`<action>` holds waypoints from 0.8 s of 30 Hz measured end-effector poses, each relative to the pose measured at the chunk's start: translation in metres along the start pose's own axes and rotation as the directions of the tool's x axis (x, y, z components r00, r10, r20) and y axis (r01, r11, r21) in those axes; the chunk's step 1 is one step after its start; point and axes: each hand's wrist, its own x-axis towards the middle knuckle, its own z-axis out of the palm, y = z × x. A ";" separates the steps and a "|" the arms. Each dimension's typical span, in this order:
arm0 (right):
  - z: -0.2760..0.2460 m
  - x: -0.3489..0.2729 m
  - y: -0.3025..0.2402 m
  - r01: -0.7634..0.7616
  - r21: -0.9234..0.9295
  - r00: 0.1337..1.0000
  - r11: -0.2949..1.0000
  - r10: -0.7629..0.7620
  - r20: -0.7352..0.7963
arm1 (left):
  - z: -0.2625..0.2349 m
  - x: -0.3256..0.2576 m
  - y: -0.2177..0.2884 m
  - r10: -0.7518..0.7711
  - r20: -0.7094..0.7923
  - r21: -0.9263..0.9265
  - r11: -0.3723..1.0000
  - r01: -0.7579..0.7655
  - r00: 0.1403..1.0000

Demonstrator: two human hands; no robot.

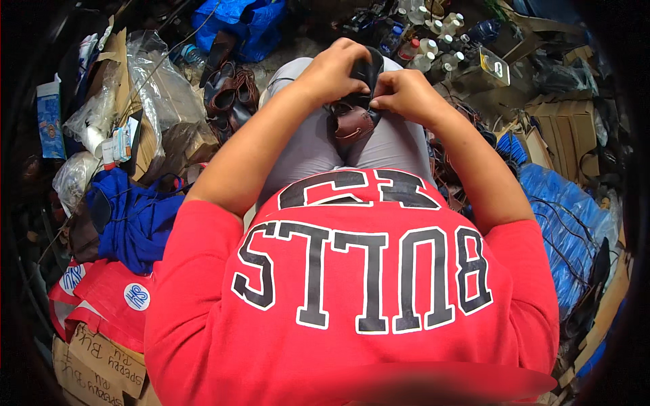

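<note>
A brown leather shoe (355, 124) with a black part at its far end lies between my knees, over my grey trousers (302, 145). My left hand (336, 70) is closed on the shoe's left side, its thumb pressed near the shoe's opening. On the other side, my right hand (405, 96) pinches at the shoe's edge with thumb and forefinger. Whether a thin thread or tool sits in that pinch is too small to tell. A pale stitch line shows across the brown leather nearest me.
Several brown shoes (233, 95) are piled left of my legs. Bottles (426, 47) stand at the far right, near a flattened cardboard box (565, 132). Blue plastic-wrapped material (558, 230) lies by my right elbow. On the left are clear plastic (169, 88), blue cloth (128, 216) and red bags (112, 298).
</note>
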 end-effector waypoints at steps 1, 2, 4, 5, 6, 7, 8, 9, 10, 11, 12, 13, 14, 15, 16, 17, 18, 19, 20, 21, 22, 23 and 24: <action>-0.003 -0.002 0.004 -0.095 0.207 0.996 0.974 0.091 0.026 | -0.001 -0.010 0.008 0.007 0.000 0.003 1.000 -0.007 1.000; -0.009 -0.002 0.006 -0.156 0.258 0.986 0.954 0.133 0.103 | -0.006 -0.020 0.011 -0.021 -0.120 0.033 0.999 0.025 0.993; -0.018 -0.006 0.016 -0.258 0.503 0.965 0.825 0.194 0.177 | -0.016 -0.039 0.014 -0.049 -0.240 0.055 0.996 0.064 0.970; -0.021 -0.010 0.023 -0.354 0.700 0.935 0.620 0.229 0.270 | -0.027 -0.050 0.017 -0.195 -0.033 -0.027 0.981 0.194 0.980; -0.024 -0.015 0.031 -0.377 0.665 0.919 0.645 0.174 0.352 | -0.038 -0.059 0.018 -0.313 0.188 -0.083 0.939 0.332 0.931; -0.027 -0.020 0.035 -0.380 0.666 0.918 0.642 0.174 0.357 | -0.047 -0.068 0.018 -0.317 0.191 -0.083 0.938 0.337 0.929; -0.032 -0.024 0.032 -0.462 0.553 0.845 0.693 0.156 0.511 | -0.056 -0.075 0.016 -0.266 0.204 -0.083 0.954 0.288 0.942; -0.037 -0.030 0.033 -0.521 0.424 0.745 0.741 0.152 0.649 | -0.067 -0.080 0.013 -0.213 0.218 -0.086 0.968 0.236 0.952; -0.039 -0.032 0.048 -0.475 0.342 0.707 0.811 0.121 0.697 | -0.079 -0.083 0.010 -0.293 0.252 -0.010 0.952 0.306 0.922; -0.038 -0.035 0.066 -0.474 0.341 0.708 0.812 0.121 0.696 | -0.092 -0.087 0.004 -0.373 0.278 0.070 0.927 0.369 0.885; -0.037 -0.036 0.083 -0.479 0.329 0.806 0.814 0.260 0.531 | -0.102 -0.095 -0.008 -0.371 0.205 0.185 0.923 0.337 0.906; -0.033 -0.037 0.104 -0.491 0.318 0.859 0.811 0.389 0.333 | -0.110 -0.098 -0.017 -0.448 0.205 0.215 0.888 0.407 0.870; -0.026 -0.036 0.134 -0.420 0.498 0.896 0.758 0.433 0.097 | -0.115 -0.095 -0.021 -0.470 0.214 0.204 0.879 0.432 0.856; -0.024 -0.024 0.129 -0.291 0.643 0.873 0.708 0.472 -0.125 | -0.120 -0.095 -0.024 -0.509 0.210 0.199 0.858 0.473 0.835; -0.020 -0.024 0.123 -0.150 0.839 0.804 0.524 0.558 -0.205 | -0.113 -0.093 -0.022 -0.516 0.194 0.197 0.853 0.482 0.834; -0.015 -0.015 0.120 0.041 0.961 0.828 0.273 0.529 -0.185 | -0.099 -0.086 -0.017 -0.520 0.080 -0.410 0.761 0.503 0.851; -0.010 -0.009 0.110 0.142 0.990 0.884 -0.004 0.450 -0.125 | -0.083 -0.078 -0.011 -0.564 -0.015 -0.868 0.418 0.269 0.826; -0.004 -0.006 0.099 0.197 0.935 0.933 -0.295 0.351 -0.086 | -0.073 -0.064 0.008 -0.571 -0.025 -0.870 0.417 0.263 0.821; -0.001 -0.005 0.095 0.202 0.855 0.939 -0.477 0.341 -0.032 | -0.068 -0.047 0.034 -0.640 0.026 -0.997 0.035 0.063 0.768; -0.001 -0.006 0.095 0.197 0.859 0.941 -0.473 0.337 -0.030 | -0.068 -0.037 0.046 -0.674 0.106 -0.924 -0.338 -0.178 0.731; 0.000 -0.008 0.098 0.145 0.821 0.977 -0.553 0.210 -0.032 | -0.063 -0.040 0.038 -0.676 0.101 -0.922 -0.338 -0.186 0.730; -0.001 -0.011 0.097 0.079 0.781 0.996 -0.620 0.077 -0.040 | -0.054 -0.044 0.022 -0.621 0.091 -0.915 -0.360 -0.180 0.778; -0.003 -0.013 0.093 0.073 0.825 0.979 -0.560 0.199 0.048 | -0.051 -0.047 0.013 -0.567 0.078 -0.909 -0.379 -0.175 0.820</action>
